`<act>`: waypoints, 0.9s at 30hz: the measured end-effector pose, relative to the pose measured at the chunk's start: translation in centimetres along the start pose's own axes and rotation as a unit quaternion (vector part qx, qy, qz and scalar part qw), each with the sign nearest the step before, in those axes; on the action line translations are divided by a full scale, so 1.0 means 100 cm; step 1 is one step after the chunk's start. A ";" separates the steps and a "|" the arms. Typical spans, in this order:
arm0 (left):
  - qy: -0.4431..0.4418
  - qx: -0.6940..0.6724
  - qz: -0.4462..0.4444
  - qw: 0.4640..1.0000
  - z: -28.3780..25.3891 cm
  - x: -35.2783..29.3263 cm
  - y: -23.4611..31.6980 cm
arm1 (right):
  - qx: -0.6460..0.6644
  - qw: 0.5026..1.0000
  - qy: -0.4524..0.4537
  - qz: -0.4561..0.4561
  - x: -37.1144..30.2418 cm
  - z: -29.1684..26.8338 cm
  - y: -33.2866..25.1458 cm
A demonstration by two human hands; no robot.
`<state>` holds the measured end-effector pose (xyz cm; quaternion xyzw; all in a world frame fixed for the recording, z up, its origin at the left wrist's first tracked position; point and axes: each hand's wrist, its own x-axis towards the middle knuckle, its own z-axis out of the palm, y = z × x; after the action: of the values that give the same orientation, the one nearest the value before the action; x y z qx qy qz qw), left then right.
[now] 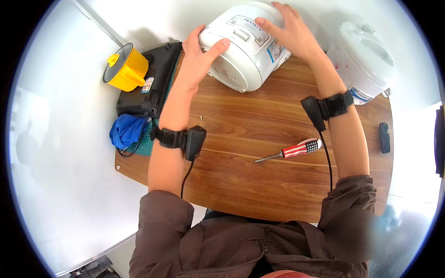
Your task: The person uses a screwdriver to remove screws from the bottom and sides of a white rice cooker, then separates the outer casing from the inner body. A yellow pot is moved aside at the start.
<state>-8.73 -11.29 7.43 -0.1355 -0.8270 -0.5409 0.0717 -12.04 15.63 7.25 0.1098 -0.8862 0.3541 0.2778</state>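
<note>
A white rice cooker (pixel 241 35) lies tipped on its side at the far edge of the table, its round base turned toward the near left. My left hand (pixel 200 58) grips its left side near the base rim, thumb on top and fingers partly hidden behind. On the other side my right hand (pixel 294 36) holds the cooker with thumb and fingers spread over the body. Nearer to me, a screwdriver (pixel 301 148) with a red, white and blue handle rests on the wood, tip pointing left. A tiny screw (pixel 201 118) stands below the cooker.
Another white rice cooker (pixel 359 58) stands at the far right. A yellow pot (pixel 127 69) sits on a black case (pixel 160 69) at left, with a blue cloth (pixel 128 132) on a green mat (pixel 145 144) nearby. A small black object (pixel 384 138) lies by the right edge.
</note>
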 end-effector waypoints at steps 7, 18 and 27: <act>0.030 -0.086 0.006 0.996 -0.002 0.010 -0.021 | 0.144 0.980 -0.100 0.096 -0.019 0.009 -0.003; 0.088 -0.141 0.192 0.967 0.056 -0.053 -0.059 | 0.056 0.991 0.010 0.125 -0.068 0.015 -0.020; 0.056 -0.028 0.279 0.958 0.061 -0.058 -0.088 | 0.115 0.987 0.068 0.084 -0.083 0.026 -0.029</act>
<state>-5.75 -9.91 -4.29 -0.3325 -0.7353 -0.5291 0.2625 -5.17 11.68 2.61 0.0417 -0.8245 0.4825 0.2926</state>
